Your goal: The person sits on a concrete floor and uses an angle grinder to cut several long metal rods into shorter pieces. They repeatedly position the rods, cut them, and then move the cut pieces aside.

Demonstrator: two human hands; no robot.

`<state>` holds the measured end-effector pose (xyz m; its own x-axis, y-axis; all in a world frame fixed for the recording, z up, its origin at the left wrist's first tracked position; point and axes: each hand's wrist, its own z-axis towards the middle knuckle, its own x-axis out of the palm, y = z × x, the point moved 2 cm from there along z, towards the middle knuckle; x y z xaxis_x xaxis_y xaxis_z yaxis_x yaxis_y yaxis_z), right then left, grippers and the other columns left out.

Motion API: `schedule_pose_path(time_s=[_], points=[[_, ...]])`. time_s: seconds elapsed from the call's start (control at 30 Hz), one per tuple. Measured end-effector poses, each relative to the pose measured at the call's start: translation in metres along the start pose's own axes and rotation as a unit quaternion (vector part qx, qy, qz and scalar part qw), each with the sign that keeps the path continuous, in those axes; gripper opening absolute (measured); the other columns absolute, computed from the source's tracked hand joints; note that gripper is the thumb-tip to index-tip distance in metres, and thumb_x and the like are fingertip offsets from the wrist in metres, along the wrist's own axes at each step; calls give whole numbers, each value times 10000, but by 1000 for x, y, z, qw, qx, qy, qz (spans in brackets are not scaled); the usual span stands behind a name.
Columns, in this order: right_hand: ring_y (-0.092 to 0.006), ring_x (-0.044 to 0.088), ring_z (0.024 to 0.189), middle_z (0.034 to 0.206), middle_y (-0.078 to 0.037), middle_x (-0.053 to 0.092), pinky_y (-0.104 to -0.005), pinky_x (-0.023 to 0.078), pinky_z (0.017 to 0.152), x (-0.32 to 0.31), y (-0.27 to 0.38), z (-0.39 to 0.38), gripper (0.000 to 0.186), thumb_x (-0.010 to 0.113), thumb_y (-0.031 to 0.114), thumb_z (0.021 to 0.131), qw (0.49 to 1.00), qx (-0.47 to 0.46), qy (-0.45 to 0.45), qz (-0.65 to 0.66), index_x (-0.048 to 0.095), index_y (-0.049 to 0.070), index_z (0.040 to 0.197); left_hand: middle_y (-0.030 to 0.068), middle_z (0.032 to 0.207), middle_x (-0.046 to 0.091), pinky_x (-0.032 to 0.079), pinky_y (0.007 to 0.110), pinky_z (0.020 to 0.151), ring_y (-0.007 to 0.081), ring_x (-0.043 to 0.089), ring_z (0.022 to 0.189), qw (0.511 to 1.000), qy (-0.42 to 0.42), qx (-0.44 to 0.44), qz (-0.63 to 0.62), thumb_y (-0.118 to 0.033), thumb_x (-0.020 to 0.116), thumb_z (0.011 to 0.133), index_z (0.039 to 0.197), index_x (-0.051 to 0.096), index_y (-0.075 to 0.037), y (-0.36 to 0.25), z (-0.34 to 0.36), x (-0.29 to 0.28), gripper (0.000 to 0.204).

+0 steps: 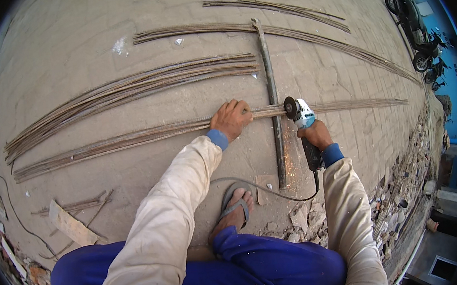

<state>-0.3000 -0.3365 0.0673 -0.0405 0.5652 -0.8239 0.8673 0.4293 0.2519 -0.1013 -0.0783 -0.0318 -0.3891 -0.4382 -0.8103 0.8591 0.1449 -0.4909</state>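
My right hand [315, 134] is wrapped round an angle grinder [303, 113] with a black lower body and a pale blue-grey head. Its dark cutting disc [290, 107] meets a bundle of thin steel rods [144, 137], and orange sparks [290, 161] fly down toward me. Left of the disc, my left hand [231, 119] grips the same bundle from above, fingers curled over it. Under the rods lies a dark metal pipe [269, 77], running away from me across the ground. The exact cut is hidden by the disc.
More rod bundles lie beyond, one nearby [134, 88] and others farther off [275, 7]. The grinder's cord [267, 189] loops past my sandalled foot [237, 208]. Rubble [309, 220] edges the paving at lower right. Short offcuts and a board [72, 223] lie left; motorbikes [413, 23] stand far right.
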Motion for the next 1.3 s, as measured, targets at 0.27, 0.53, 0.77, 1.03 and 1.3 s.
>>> schedule_pose_path(time_s=[0.27, 0.53, 0.77, 1.03, 1.3], points=[[-351, 766, 854, 926, -226, 783, -431, 586, 775, 0, 1, -2, 483, 844, 308, 694, 1000, -2, 18, 1, 771, -63, 994, 63, 1184, 642, 528, 472, 950, 307, 613, 1159, 1000, 10, -1, -12, -298, 666, 970, 1073, 713, -224, 1, 1, 0, 136], [-370, 767, 883, 958, -240, 782, -434, 593, 800, 10, -13, -11, 511, 846, 307, 683, 998, -22, 5, -54, 768, -60, 1030, 63, 1192, 655, 520, 484, 968, 301, 618, 1170, 1000, -22, 15, -9, -270, 654, 975, 1107, 724, -228, 5, -2, 9, 155], [-379, 774, 902, 971, -267, 780, -439, 594, 808, 5, -9, -18, 526, 834, 318, 677, 1000, -16, -10, -8, 759, -77, 1017, 58, 1200, 662, 516, 477, 981, 291, 619, 1179, 999, -18, 5, -28, -260, 659, 976, 1115, 733, -228, 6, -1, 6, 161], [-364, 771, 849, 921, -244, 779, -432, 584, 766, -7, 3, -3, 510, 828, 312, 674, 1000, 1, -1, 15, 758, -75, 999, 53, 1218, 658, 515, 478, 984, 298, 611, 1186, 1000, -3, -6, -25, -268, 661, 977, 1109, 729, -235, 2, -1, 2, 152], [-334, 760, 824, 911, -223, 777, -420, 578, 753, -4, 3, -8, 510, 834, 303, 679, 1000, -6, 2, 10, 752, -86, 998, 48, 1242, 651, 514, 476, 1005, 307, 601, 1204, 1000, 13, -5, -21, -276, 656, 983, 1119, 725, -245, 4, -3, 6, 155]])
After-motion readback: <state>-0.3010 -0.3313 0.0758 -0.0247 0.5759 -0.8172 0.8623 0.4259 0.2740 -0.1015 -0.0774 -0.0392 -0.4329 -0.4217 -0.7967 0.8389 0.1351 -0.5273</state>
